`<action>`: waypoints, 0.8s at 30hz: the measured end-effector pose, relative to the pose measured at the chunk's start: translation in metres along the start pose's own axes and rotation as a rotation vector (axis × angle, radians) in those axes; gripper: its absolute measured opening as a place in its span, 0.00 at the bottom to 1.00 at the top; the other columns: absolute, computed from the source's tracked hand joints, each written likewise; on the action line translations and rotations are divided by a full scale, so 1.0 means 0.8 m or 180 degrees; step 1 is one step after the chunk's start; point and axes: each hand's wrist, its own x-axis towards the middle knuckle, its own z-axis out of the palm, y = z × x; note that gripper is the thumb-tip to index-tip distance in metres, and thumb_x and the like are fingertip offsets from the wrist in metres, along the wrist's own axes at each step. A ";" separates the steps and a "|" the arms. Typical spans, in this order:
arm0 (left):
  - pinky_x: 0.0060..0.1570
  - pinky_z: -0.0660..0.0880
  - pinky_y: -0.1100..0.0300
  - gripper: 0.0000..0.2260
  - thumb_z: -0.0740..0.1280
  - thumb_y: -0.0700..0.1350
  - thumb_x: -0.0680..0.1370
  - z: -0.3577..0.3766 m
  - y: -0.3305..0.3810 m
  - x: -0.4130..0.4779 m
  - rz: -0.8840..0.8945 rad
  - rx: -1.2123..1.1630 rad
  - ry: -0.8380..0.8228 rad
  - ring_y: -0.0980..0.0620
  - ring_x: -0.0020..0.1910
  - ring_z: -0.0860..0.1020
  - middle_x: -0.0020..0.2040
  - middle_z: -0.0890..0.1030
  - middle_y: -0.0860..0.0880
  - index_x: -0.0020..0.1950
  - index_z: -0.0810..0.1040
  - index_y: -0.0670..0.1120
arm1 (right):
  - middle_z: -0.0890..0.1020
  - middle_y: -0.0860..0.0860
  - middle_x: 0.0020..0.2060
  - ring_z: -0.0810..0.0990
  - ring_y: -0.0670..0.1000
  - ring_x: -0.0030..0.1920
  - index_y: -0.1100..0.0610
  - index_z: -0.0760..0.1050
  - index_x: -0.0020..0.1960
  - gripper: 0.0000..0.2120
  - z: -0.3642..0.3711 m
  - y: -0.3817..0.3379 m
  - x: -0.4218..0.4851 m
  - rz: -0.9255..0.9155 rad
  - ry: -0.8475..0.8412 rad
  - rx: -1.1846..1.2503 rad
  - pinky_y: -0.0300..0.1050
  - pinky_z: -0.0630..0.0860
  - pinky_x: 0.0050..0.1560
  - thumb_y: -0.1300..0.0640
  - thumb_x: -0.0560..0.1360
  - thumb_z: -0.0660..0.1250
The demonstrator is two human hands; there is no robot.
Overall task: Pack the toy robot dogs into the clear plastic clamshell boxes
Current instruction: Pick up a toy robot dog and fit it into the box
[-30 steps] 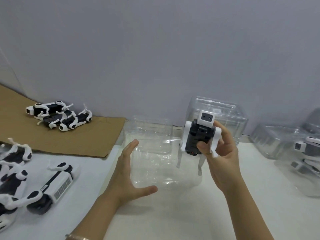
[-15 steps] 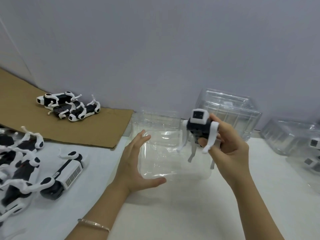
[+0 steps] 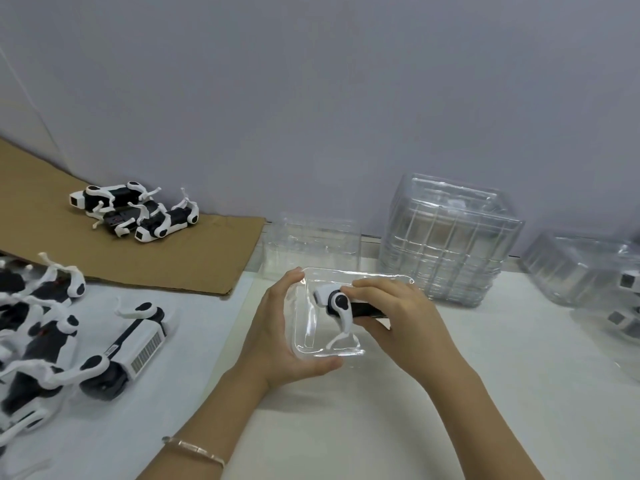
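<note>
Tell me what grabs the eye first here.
At centre, the right hand holds a dog on its side in an open clear box, which the left hand grips by its left edge. A pile of loose dogs lies at the left, and a stack of clear boxes stands at the back right.

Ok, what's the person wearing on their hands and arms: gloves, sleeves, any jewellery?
No gloves on the left hand or the right hand, and no sleeves in view. A thin silvery bracelet sits on the left wrist; the right wrist carries nothing.
</note>
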 end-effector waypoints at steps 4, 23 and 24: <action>0.69 0.61 0.57 0.46 0.78 0.63 0.58 0.002 -0.003 0.002 0.0362 0.0024 0.0013 0.51 0.77 0.59 0.76 0.60 0.57 0.70 0.57 0.65 | 0.85 0.46 0.50 0.84 0.53 0.50 0.52 0.83 0.55 0.21 0.009 -0.002 0.003 0.0050 -0.0183 0.0044 0.48 0.75 0.48 0.64 0.64 0.80; 0.70 0.60 0.49 0.46 0.76 0.67 0.61 0.002 -0.022 0.003 0.0371 -0.0148 0.0149 0.50 0.77 0.59 0.77 0.59 0.51 0.73 0.57 0.63 | 0.83 0.39 0.54 0.82 0.45 0.56 0.38 0.82 0.51 0.16 -0.036 0.056 -0.029 0.2524 -0.0803 0.2873 0.50 0.79 0.53 0.40 0.63 0.73; 0.70 0.60 0.48 0.46 0.76 0.66 0.61 0.002 -0.021 0.003 0.0406 -0.0168 0.0149 0.49 0.77 0.58 0.77 0.59 0.50 0.73 0.57 0.63 | 0.83 0.40 0.54 0.83 0.45 0.53 0.39 0.82 0.51 0.16 -0.033 0.057 -0.030 0.2503 -0.0743 0.2953 0.52 0.80 0.54 0.42 0.64 0.73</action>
